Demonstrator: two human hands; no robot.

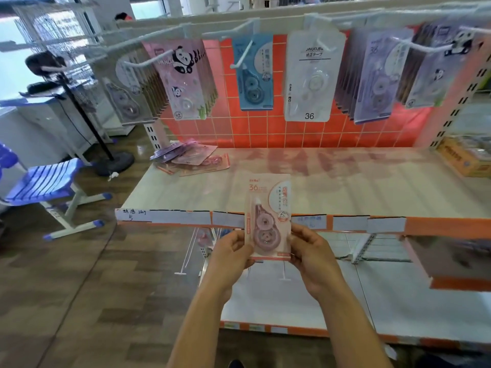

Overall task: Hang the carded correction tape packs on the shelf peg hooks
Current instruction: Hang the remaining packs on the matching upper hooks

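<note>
I hold one pink carded correction tape pack [268,208] upright in front of the shelf edge. My left hand [233,251] grips its lower left side and my right hand [310,251] its lower right side. A small pile of pink and purple packs [191,158] lies at the shelf's back left. White peg hooks [243,55] stick out from the red grid back panel. A blue pack [253,75] and a white pack [310,78] hang at centre. Thick rows of packs hang at left [183,81] and right [377,75].
The white shelf board [345,187] has an orange front strip with price labels [425,225]. A cardboard box [465,158] sits at the far right. A blue chair [45,184] and a black stand [87,112] are on the floor to the left.
</note>
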